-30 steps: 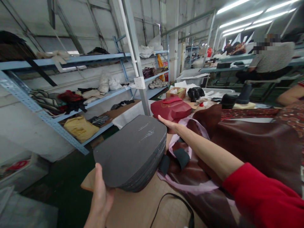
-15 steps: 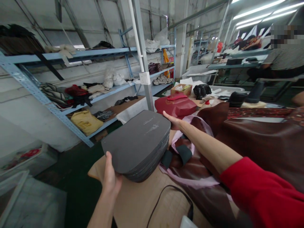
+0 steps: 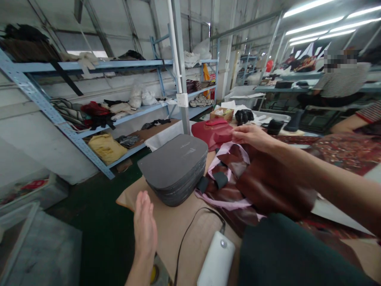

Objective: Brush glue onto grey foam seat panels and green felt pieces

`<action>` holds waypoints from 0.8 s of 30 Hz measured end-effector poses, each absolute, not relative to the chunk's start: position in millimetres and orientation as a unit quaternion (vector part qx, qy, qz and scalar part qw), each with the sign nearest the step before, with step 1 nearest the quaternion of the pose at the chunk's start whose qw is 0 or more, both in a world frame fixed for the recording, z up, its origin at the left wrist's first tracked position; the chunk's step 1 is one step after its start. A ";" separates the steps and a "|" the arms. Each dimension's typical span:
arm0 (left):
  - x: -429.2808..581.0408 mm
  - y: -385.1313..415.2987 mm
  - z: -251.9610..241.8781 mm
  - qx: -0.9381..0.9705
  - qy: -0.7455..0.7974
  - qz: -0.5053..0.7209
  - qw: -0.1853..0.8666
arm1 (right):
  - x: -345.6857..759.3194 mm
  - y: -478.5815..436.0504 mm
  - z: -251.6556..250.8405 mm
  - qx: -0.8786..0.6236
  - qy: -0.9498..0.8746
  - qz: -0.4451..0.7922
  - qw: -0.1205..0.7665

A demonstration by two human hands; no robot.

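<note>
A thick stack of dark grey, rounded sheets (image 3: 175,163) rests on brown board, with faint white scuffs on its top. My left hand (image 3: 145,226) is held upright, open and flat, just in front of the stack and apart from it. Beyond the stack's right side, my right hand (image 3: 253,137) has its fingers pressed together; what they grip, if anything, I cannot make out. Directly below that hand lies brown leather (image 3: 274,178) with pink-edged pieces (image 3: 220,204). A red bag-like piece (image 3: 208,131) lies behind. Dark green material (image 3: 285,250) fills the lower right.
A white device (image 3: 218,254) with a black cord lies on the brown board (image 3: 166,222). Blue shelving (image 3: 98,65) holds cloth and bags. A grey bin (image 3: 44,246) stands at lower left. Patterned fabric (image 3: 351,151) and a seated person (image 3: 339,81) are at right.
Both hands have let go of the grey stack, which now rests on the board. My right hand has moved right and up. The brown leather has shifted, uncovering patterned fabric; dark green material has appeared.
</note>
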State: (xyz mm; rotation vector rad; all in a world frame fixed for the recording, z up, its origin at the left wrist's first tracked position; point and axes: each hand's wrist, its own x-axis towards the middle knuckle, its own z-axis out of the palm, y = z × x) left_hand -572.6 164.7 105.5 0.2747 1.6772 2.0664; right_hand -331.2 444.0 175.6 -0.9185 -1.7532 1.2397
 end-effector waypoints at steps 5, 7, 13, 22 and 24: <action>-508.3 113.0 89.9 0.259 0.679 0.637 0.257 | -210.9 314.2 199.1 -0.420 -0.718 0.389 0.395; -478.7 101.2 83.8 0.289 0.716 0.577 0.268 | -164.7 262.6 190.0 -0.480 -0.714 0.315 0.401; -354.9 97.5 61.8 0.584 0.590 0.475 0.293 | -69.5 131.8 80.1 -0.637 -0.633 0.203 0.391; -279.8 113.8 12.6 0.834 0.503 0.222 0.029 | -65.6 74.4 -10.9 -0.669 -0.700 -0.028 0.248; -281.9 115.6 10.0 0.834 0.504 0.224 0.014 | -60.8 86.3 2.5 -0.692 -0.680 -0.018 0.240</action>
